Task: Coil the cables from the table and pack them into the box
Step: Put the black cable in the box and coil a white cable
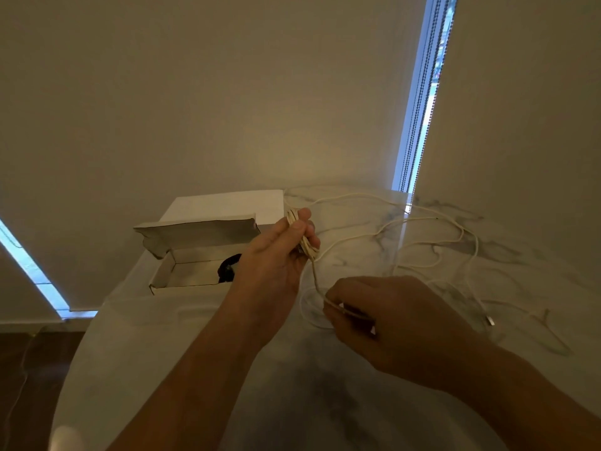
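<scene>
Left hand (276, 252) curled round a small white cable coil (304, 237) above the marble table (292, 385), right hand (390, 323) pinching its trailing strand nearer, loose cable (432, 242) far right, open box (195, 255) left, dark contents partly hidden by the wrist.

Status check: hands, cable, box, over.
Left hand holds white cable coil. Right hand pinches its trailing strand. Loose cables remain on table. Box open, unobstructed.

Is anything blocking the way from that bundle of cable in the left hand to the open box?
Nothing visible does. The coil is held just right of the box, whose lid is open; a dark item already lies inside.
</scene>
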A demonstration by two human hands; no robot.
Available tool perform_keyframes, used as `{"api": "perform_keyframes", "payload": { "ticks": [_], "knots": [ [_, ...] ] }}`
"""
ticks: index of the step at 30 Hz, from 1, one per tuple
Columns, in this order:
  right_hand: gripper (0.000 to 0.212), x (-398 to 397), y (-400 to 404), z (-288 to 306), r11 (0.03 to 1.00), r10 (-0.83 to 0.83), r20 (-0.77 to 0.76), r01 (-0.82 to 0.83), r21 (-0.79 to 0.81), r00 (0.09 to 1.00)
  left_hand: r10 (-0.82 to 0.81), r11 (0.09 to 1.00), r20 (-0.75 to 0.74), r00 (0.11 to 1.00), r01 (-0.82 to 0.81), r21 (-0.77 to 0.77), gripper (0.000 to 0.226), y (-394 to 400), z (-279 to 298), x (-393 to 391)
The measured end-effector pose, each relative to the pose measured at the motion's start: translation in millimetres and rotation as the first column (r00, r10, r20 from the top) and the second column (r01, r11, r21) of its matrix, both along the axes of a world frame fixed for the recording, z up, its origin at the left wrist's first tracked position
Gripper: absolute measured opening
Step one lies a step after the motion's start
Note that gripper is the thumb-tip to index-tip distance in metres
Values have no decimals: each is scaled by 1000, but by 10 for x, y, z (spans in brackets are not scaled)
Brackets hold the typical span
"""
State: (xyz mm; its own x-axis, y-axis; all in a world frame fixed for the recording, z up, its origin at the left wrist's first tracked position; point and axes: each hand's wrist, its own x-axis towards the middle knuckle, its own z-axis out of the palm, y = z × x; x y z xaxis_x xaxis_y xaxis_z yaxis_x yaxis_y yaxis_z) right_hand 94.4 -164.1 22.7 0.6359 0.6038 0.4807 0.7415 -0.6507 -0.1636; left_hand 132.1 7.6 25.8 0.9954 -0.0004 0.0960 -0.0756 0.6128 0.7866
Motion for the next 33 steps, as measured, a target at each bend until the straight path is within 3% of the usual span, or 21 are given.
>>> {"api": "perform_keyframes", "payload": {
  "ticks": [6, 12, 21, 25, 30, 33],
  "knots": [
    [12, -35, -5, 39, 994, -17, 73, 9, 110, 997, 30, 950, 31, 999, -38, 311, 30, -30, -70, 0],
    [21, 74, -128, 40, 978, -99, 97, 79, 191, 990, -103, 789, -15, 995, 91, 608, 26, -70, -107, -44],
    [22, 235, -310, 51, 933, -222, 77, 189, 305, 972, -285, 642, -82, 955, 253, 724, 42, -99, -20, -149],
    [27, 296, -357, 51, 920, -214, 46, 185, 345, 976, -341, 532, -26, 940, 216, 819, 45, -85, -10, -184],
    [23, 351, -421, 75, 909, -213, 7, 195, 369, 977, -346, 502, 50, 937, 140, 853, 37, -67, -30, -167],
    [11, 402, -541, 93, 873, -161, -104, 191, 448, 981, -262, 572, 104, 959, 68, 817, 35, -45, -74, -112]
  ]
}}
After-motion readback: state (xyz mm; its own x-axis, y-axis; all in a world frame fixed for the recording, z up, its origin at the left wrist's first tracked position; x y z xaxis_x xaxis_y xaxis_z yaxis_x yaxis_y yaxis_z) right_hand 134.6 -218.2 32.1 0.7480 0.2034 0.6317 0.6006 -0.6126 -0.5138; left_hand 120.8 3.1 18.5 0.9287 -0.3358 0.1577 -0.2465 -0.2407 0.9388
